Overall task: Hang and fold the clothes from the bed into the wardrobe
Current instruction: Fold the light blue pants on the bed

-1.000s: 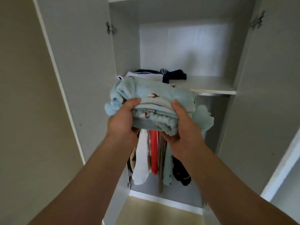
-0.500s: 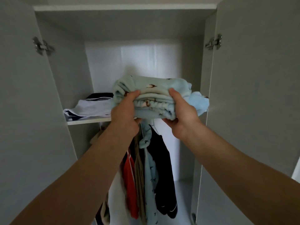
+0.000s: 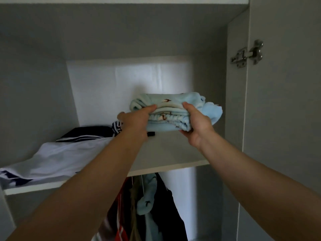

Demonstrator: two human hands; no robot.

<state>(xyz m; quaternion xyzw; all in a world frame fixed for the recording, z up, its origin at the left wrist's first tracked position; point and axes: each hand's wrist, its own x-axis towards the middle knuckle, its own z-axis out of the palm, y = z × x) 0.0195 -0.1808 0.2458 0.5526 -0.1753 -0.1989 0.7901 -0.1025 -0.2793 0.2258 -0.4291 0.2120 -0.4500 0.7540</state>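
Observation:
A folded light-blue fleece garment (image 3: 166, 103) with small brown bird prints is held over the right half of the wardrobe's upper shelf (image 3: 173, 153). My left hand (image 3: 137, 121) grips its left end, thumb on top. My right hand (image 3: 198, 123) grips its right end, thumb on top and fingers underneath. The bundle's underside is at or just above the shelf board; I cannot tell whether it touches.
A folded white and navy striped garment (image 3: 57, 157) lies on the left of the same shelf. Below the shelf hang several clothes (image 3: 151, 206), red, light blue and black. The open right door (image 3: 284, 119) with its metal hinge (image 3: 246, 53) stands close on the right.
Both hands have carried the blue bundle forward and deeper into the wardrobe, from in front of the shelf edge to over the shelf board. The view has moved closer and higher.

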